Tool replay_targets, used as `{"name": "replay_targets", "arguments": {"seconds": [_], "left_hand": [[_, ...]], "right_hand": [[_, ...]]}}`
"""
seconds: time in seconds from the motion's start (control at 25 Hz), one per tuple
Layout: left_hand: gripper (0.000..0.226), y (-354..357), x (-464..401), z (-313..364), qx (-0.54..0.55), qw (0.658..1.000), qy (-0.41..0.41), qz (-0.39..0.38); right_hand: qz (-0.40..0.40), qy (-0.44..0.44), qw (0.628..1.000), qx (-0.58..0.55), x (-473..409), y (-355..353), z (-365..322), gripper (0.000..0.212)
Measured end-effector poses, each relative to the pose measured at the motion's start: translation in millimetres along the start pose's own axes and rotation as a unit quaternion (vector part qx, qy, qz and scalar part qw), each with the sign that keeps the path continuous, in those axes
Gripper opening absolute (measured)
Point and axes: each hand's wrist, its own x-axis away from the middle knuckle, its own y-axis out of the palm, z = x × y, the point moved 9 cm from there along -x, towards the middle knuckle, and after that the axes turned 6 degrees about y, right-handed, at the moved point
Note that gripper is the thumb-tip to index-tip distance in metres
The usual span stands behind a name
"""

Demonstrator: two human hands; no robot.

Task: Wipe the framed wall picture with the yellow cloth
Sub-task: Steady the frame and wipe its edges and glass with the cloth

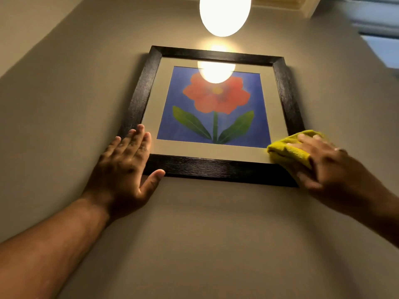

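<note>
Beige wall [64,104] carries the framed picture [212,104], a red flower under glass, below a glowing lamp [224,14]. My left hand [127,167] lies flat, fingers spread, on its lower left corner; my right hand [319,165] presses the yellow cloth [287,149] onto the lower right corner.

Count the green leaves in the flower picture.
2. One leaf slants left of the stem, the other leaf slants right. Neither hand covers the artwork, so none seems hidden.
</note>
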Motion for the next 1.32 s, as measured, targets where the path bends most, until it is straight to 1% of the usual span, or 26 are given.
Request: {"name": "replay_targets", "arguments": {"seconds": [0.08,0.12,0.16,0.24,0.32,0.4,0.44,0.48,0.56,0.6,0.64,0.68,0.72,0.76,0.8,0.88,0.96,1.0,1.04,1.08,1.12,1.16,1.2,1.24,1.28,1.32], "left_hand": [[0.087,0.6,-0.3,0.8,-0.004,1.000,0.002,0.000],[0.087,1.1,0.0,1.2,-0.004,1.000,0.002,-0.001],[0.087,1.0,0.0,1.0,-0.003,1.000,0.000,0.000],[0.088,1.4,-1.6,0.4,0.000,1.000,0.002,-0.001],[0.088,2.6,-0.8,0.7,0.000,1.000,-0.001,-0.003],[0.088,2.8,-1.5,-1.1,-0.001,1.000,-0.005,0.001],[0.088,3.4,-0.9,-1.8,0.000,1.000,-0.005,0.001],[0.088,3.5,-1.3,-2.2,0.000,1.000,-0.004,0.001],[0.088,3.5,-1.7,-1.7,0.001,1.000,-0.005,-0.002],[0.087,3.6,-1.2,-0.7,0.001,1.000,-0.007,-0.004],[0.087,3.4,-1.2,0.3,0.002,1.000,-0.008,-0.006],[0.086,3.7,-1.7,1.9,0.005,1.000,-0.007,-0.009],[0.085,3.4,-1.3,3.8,0.007,1.000,-0.002,-0.014],[0.084,2.6,-0.4,4.2,0.010,1.000,0.002,-0.016],[0.083,1.7,0.4,3.0,0.016,1.000,0.003,-0.016],[0.080,1.4,1.3,2.6,0.020,1.000,0.014,-0.013],[0.078,1.7,1.0,3.4,0.021,0.999,0.025,-0.011],[0.077,1.5,0.4,2.4,0.021,0.999,0.028,-0.011],[0.076,1.6,0.0,2.1,0.022,0.999,0.029,-0.012],[0.076,2.5,0.1,2.2,0.024,0.999,0.028,-0.017],[0.076,3.8,0.3,1.9,0.026,0.999,0.027,-0.023],[0.077,4.7,0.7,1.8,0.028,0.999,0.024,-0.029],[0.077,5.3,0.3,1.7,0.029,0.999,0.023,-0.035],[0.078,6.3,-0.1,2.1,0.029,0.998,0.022,-0.042],[0.079,7.3,0.0,2.5,0.028,0.998,0.018,-0.048],[0.079,7.8,-0.2,3.0,0.025,0.998,0.013,-0.053]], "right_hand": [[0.027,0.049,0.998,-0.029,-16.6,0.3,3.6,0.062],[0.026,0.062,0.997,-0.023,-44.8,-2.2,4.9,0.062],[0.009,0.084,0.996,-0.024,-84.7,-5.6,11.2,0.061],[-0.020,0.156,0.984,-0.083,-169.6,-22.9,26.1,0.059],[-0.017,0.220,0.967,-0.132,-215.4,-34.4,40.1,0.053],[-0.028,0.199,0.973,-0.117,-199.4,-34.4,37.8,0.046],[-0.041,0.164,0.978,-0.125,-176.2,-32.4,33.1,0.045],[-0.056,0.133,0.981,-0.127,-142.4,-30.4,27.5,0.047],[-0.060,0.113,0.988,-0.087,-61.6,-20.3,10.7,0.059],[-0.042,0.116,0.991,-0.052,-21.8,-11.7,4.7,0.063],[-0.010,0.128,0.991,-0.032,7.2,-7.3,-3.9,0.062],[0.031,0.159,0.986,-0.033,25.7,-6.4,-15.9,0.058],[0.054,0.204,0.976,-0.048,34.6,-1.3,-28.4,0.055],[0.065,0.226,0.971,-0.052,31.4,3.4,-49.8,0.052],[0.068,0.205,0.976,-0.032,19.7,7.3,-81.7,0.050],[0.058,0.125,0.990,-0.037,-2.5,22.0,-157.0,0.049],[0.020,0.064,0.993,-0.095,-3.0,42.4,-210.6,0.053],[0.003,0.037,0.993,-0.114,0.2,47.8,-219.2,0.055],[-0.003,0.007,0.995,-0.099,1.3,45.8,-210.3,0.053],[0.010,-0.015,0.999,-0.051,-1.0,37.9,-188.5,0.047],[0.022,-0.015,1.000,0.001,-6.9,28.2,-157.4,0.043],[0.029,0.025,0.999,0.021,-20.1,15.8,-116.4,0.041],[0.029,0.088,0.996,0.019,-38.8,3.5,-70.1,0.043],[0.006,0.154,0.988,0.005,-61.7,-4.9,-28.0,0.049],[-0.038,0.201,0.979,-0.016,-84.9,-9.1,1.9,0.056],[-0.070,0.212,0.974,-0.032,-106.4,-12.5,16.6,0.060]]}}
